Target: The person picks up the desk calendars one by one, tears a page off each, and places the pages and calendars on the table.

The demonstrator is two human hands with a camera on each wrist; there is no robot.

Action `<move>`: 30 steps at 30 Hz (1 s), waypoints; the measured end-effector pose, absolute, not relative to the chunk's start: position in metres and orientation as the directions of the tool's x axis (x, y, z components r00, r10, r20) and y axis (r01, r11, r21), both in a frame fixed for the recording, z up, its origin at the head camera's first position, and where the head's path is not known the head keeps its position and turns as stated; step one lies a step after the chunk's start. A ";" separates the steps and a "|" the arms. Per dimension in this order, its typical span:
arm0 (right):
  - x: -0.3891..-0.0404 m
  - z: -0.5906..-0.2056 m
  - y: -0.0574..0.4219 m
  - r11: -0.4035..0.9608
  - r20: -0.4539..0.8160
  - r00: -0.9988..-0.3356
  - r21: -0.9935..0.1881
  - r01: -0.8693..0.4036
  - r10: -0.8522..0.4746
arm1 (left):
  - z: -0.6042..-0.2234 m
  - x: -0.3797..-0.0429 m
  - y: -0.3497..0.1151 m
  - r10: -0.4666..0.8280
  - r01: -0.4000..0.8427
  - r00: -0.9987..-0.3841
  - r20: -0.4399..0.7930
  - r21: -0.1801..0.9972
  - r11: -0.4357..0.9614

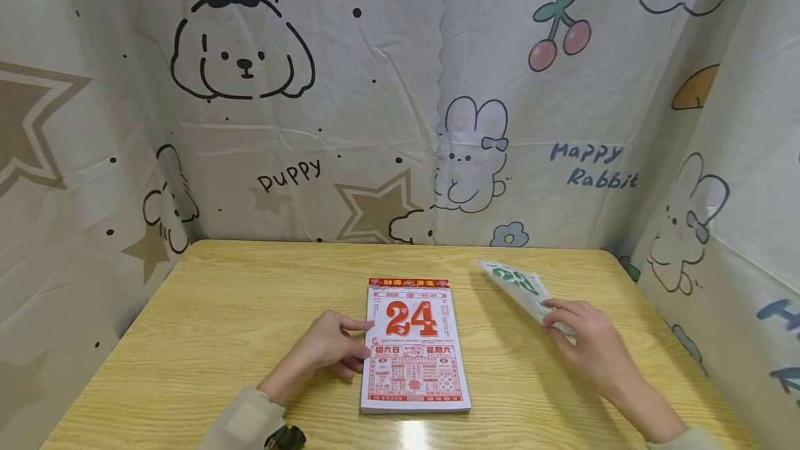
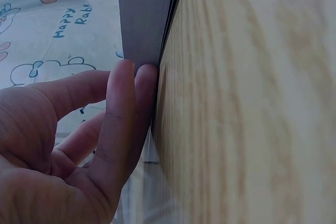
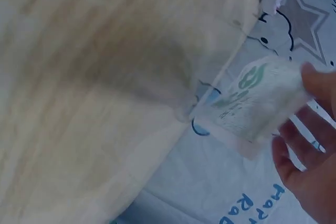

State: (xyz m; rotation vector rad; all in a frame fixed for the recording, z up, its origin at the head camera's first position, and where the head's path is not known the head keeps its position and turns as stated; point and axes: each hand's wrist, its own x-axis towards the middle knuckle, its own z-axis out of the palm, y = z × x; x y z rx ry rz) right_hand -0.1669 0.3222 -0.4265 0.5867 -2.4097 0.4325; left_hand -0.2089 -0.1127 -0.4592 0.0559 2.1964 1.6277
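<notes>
A tear-off calendar pad [image 1: 414,349] lies on the table, its top page printed in red with a large 24 below a red header strip. My left hand [image 1: 334,346] is at the pad's left side, fingertips touching its edge. In the left wrist view, the extended fingers [image 2: 119,108] meet the pad's thick side [image 2: 144,19] close to the tabletop. To the right of the pad, my right hand [image 1: 587,339] pinches a loose calendar sheet [image 1: 521,290] by its near corner. Green print shows on that thin, tilted sheet, which casts a shadow on the table.
The light wood table [image 1: 250,311] has rounded far corners. A pale printed curtain [image 1: 375,89] with cartoon animals and stars hangs behind it and along both sides. A dark wristband item [image 1: 285,437] is at my left cuff.
</notes>
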 end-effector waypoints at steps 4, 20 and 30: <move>-0.165 -0.438 0.320 0.840 0.421 -0.814 -0.187 -0.509 -0.399 | -0.460 -0.209 -0.112 0.273 -0.204 -0.916 -0.294 0.927 0.313; -0.161 -0.443 0.324 0.808 -0.004 -0.904 -0.450 -0.381 -0.428 | -0.458 -0.209 -0.113 0.276 -0.213 -0.912 -0.304 0.925 0.316; -0.161 -0.440 0.328 0.899 0.164 -0.965 -0.358 -0.252 -0.205 | -0.458 -0.208 -0.113 0.275 -0.214 -0.912 -0.305 0.924 0.316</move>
